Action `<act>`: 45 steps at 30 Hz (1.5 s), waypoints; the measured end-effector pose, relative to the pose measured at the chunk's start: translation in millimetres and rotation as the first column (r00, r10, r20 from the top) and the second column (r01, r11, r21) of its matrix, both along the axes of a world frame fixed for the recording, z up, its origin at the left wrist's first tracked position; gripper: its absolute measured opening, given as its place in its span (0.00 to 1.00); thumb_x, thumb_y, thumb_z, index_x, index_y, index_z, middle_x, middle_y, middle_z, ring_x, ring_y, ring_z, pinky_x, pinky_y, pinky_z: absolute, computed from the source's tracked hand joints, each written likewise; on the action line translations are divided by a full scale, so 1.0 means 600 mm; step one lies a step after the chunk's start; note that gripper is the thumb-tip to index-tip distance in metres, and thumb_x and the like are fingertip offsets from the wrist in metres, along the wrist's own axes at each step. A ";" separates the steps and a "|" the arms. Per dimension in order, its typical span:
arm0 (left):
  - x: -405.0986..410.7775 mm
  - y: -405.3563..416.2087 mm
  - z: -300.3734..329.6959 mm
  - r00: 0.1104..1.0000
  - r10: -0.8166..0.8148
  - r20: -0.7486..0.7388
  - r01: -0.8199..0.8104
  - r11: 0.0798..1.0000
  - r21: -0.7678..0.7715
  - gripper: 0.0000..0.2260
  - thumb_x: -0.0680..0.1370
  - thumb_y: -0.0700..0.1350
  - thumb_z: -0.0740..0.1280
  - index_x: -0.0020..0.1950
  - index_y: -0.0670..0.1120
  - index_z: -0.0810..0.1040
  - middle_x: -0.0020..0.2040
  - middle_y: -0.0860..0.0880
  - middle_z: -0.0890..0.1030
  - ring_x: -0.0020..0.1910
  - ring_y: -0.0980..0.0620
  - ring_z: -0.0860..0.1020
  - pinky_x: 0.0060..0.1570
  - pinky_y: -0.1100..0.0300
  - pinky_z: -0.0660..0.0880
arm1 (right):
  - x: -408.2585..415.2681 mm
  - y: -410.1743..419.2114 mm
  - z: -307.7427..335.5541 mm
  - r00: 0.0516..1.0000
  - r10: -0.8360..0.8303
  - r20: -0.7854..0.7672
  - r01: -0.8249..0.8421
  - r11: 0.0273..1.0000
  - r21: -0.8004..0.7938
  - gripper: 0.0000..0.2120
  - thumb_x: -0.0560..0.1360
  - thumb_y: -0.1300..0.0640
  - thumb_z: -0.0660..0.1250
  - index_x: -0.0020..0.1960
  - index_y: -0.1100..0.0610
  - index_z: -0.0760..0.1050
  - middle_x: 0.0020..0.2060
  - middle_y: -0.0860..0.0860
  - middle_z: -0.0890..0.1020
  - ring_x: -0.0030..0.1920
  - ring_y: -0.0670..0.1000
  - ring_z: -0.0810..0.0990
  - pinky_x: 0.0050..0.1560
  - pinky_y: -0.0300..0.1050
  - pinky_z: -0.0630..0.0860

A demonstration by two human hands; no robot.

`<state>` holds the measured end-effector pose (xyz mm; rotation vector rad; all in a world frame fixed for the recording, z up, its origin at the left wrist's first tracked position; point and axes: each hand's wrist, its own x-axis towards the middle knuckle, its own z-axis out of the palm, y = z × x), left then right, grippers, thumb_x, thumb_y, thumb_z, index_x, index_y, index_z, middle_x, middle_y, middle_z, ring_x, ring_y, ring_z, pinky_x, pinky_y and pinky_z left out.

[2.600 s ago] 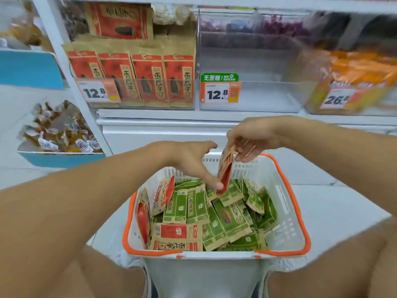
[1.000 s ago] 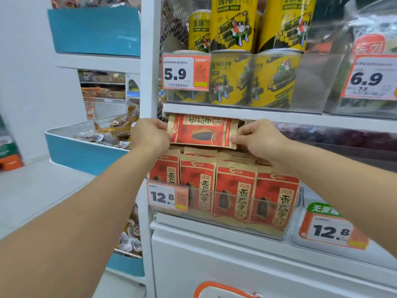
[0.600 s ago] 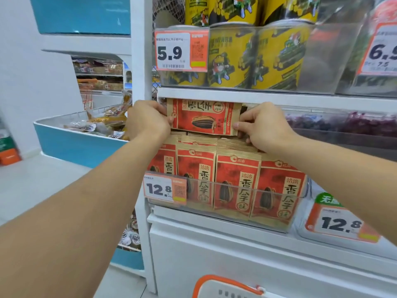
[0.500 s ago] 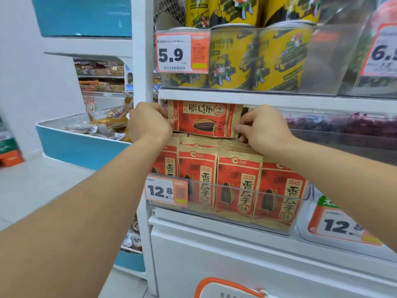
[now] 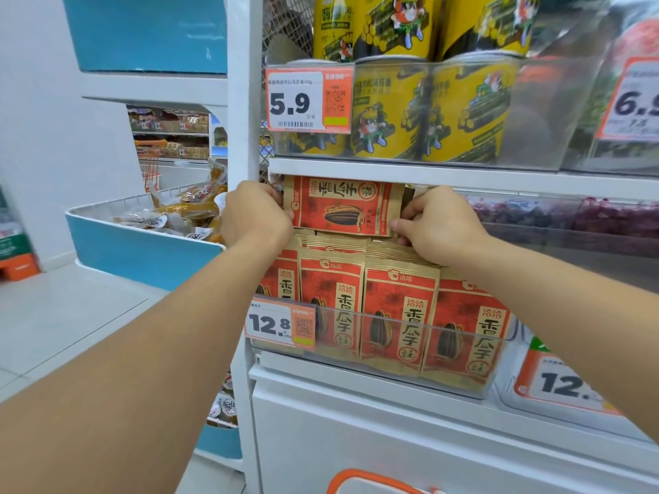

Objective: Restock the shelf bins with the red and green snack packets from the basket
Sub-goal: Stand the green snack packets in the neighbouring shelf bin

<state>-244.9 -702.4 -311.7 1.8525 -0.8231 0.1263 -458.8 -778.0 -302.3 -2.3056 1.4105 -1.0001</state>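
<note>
At the shelf's clear bin (image 5: 399,328), marked 12.8: upright red packets (image 5: 397,308) filled the front row. Your left hand (image 5: 255,215) and right hand (image 5: 437,222) each pinched an end of one red packet (image 5: 344,205) held sideways above that row, not yet released. Green packets: none in view. Basket (image 5: 367,484): rim only, contents hidden. Judged partway done.

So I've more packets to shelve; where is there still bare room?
The red-packet bin is crowded: upright rows fill it, and both hands hold a sideways packet on top. The clear bin beside it, right, looks mostly bare.
</note>
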 end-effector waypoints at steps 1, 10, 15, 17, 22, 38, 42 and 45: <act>0.001 0.000 0.000 1.000 -0.005 -0.005 0.005 1.000 -0.003 0.05 0.70 0.45 0.78 0.44 0.51 0.84 0.44 0.47 0.84 0.46 0.44 0.82 0.49 0.48 0.81 | -0.002 0.001 0.001 1.000 0.005 0.012 -0.005 1.000 0.006 0.13 0.76 0.48 0.72 0.53 0.56 0.84 0.44 0.53 0.86 0.48 0.56 0.84 0.52 0.53 0.81; -0.016 0.059 -0.002 0.995 -0.057 0.081 0.058 0.998 -0.009 0.10 0.72 0.47 0.77 0.51 0.45 0.83 0.49 0.48 0.83 0.49 0.49 0.81 0.52 0.55 0.77 | -0.065 0.078 0.011 0.983 0.075 -0.169 -0.113 0.966 -0.231 0.09 0.75 0.53 0.71 0.51 0.57 0.84 0.47 0.54 0.85 0.51 0.57 0.82 0.55 0.54 0.79; -0.100 0.171 -0.038 0.899 -0.233 0.371 0.166 0.965 0.204 0.06 0.75 0.47 0.71 0.44 0.46 0.76 0.41 0.49 0.79 0.42 0.50 0.77 0.41 0.57 0.70 | -0.154 0.199 -0.060 0.962 0.094 -0.255 -0.201 0.879 -0.432 0.09 0.75 0.55 0.64 0.50 0.55 0.82 0.50 0.54 0.83 0.53 0.57 0.79 0.53 0.52 0.75; -0.154 0.221 -0.061 0.789 -0.530 0.310 0.327 0.790 0.519 0.08 0.76 0.49 0.72 0.45 0.45 0.78 0.41 0.49 0.80 0.40 0.51 0.76 0.41 0.59 0.70 | -0.178 0.246 -0.135 0.910 0.286 -0.302 -0.356 0.910 -0.211 0.07 0.75 0.55 0.67 0.48 0.56 0.83 0.45 0.52 0.84 0.47 0.54 0.80 0.50 0.50 0.75; -0.265 0.330 -0.173 0.545 -0.773 -0.325 0.418 -0.086 0.905 0.13 0.75 0.57 0.72 0.55 0.53 0.80 0.45 0.52 0.83 0.43 0.51 0.81 0.45 0.56 0.79 | -0.235 0.348 -0.322 0.588 0.666 -0.459 -0.285 0.701 0.653 0.18 0.76 0.46 0.72 0.59 0.56 0.80 0.53 0.49 0.82 0.50 0.49 0.78 0.48 0.40 0.70; -0.377 0.369 -0.240 0.558 -0.578 -0.595 0.440 -0.402 0.803 0.37 0.71 0.63 0.73 0.74 0.48 0.67 0.64 0.49 0.75 0.57 0.47 0.78 0.56 0.51 0.80 | -0.284 0.408 -0.373 0.970 0.229 0.085 -0.150 0.282 0.948 0.11 0.79 0.58 0.65 0.50 0.66 0.81 0.29 0.53 0.78 0.26 0.48 0.72 0.27 0.40 0.65; -0.408 0.334 -0.182 0.490 -0.484 -0.725 0.751 -0.189 0.633 0.35 0.70 0.65 0.73 0.69 0.45 0.75 0.64 0.48 0.79 0.60 0.45 0.80 0.57 0.50 0.80 | -0.274 0.353 -0.198 0.980 0.064 0.186 -0.196 0.408 0.892 0.09 0.75 0.60 0.63 0.36 0.61 0.75 0.25 0.52 0.75 0.23 0.46 0.64 0.23 0.36 0.55; -0.442 0.299 -0.139 0.467 -0.546 -0.696 0.883 0.246 0.400 0.11 0.78 0.52 0.69 0.53 0.45 0.83 0.49 0.45 0.86 0.48 0.45 0.85 0.47 0.52 0.83 | -0.277 0.327 -0.093 0.979 0.003 0.205 -0.167 0.589 0.791 0.11 0.74 0.57 0.65 0.34 0.58 0.73 0.24 0.52 0.75 0.21 0.46 0.63 0.22 0.34 0.55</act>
